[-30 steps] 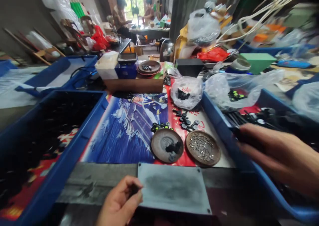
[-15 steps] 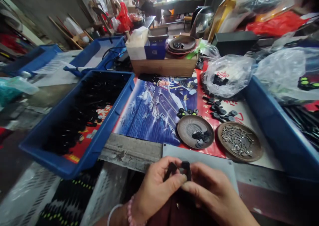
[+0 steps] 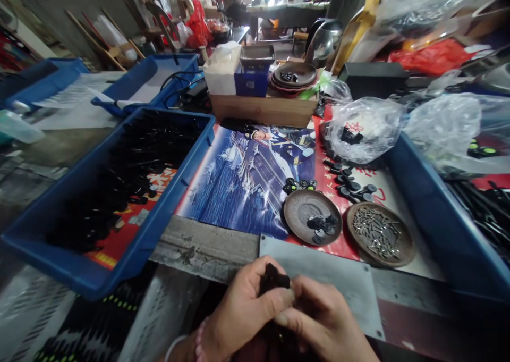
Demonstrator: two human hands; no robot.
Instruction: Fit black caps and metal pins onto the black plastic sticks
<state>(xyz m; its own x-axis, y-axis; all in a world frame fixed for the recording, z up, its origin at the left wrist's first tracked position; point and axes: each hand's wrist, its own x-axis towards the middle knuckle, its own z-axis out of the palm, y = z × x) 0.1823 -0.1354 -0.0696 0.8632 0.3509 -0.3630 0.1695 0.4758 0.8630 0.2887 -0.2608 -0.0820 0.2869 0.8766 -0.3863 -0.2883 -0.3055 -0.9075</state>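
Note:
Small black parts (image 3: 274, 278), their exact kind unclear, are pinched together between my two hands at the near edge of the bench. My left hand (image 3: 245, 306) is closed with thumb and fingers around them. My right hand (image 3: 321, 314) is closed too, its thumb and fingertips pressed against the same parts from the right; its grip is partly hidden. Just beyond lies a grey metal plate (image 3: 319, 263). Past that stand a brown dish (image 3: 303, 208) with black discs in it and another brown dish (image 3: 404, 253) full of small metal pins or rivets.
On the left stands a blue crate (image 3: 175, 192) of long black parts. Another blue bin (image 3: 426, 176) borders the right side. Black wheeled parts (image 3: 353, 184) and a clear plastic bag (image 3: 364, 149) lie on the poster (image 3: 227, 192). A wooden box (image 3: 258, 109) sits behind.
The two black pieces, held apart earlier, are now brought together between my fingers. My hands have moved slightly down and left, and the view has shifted a little.

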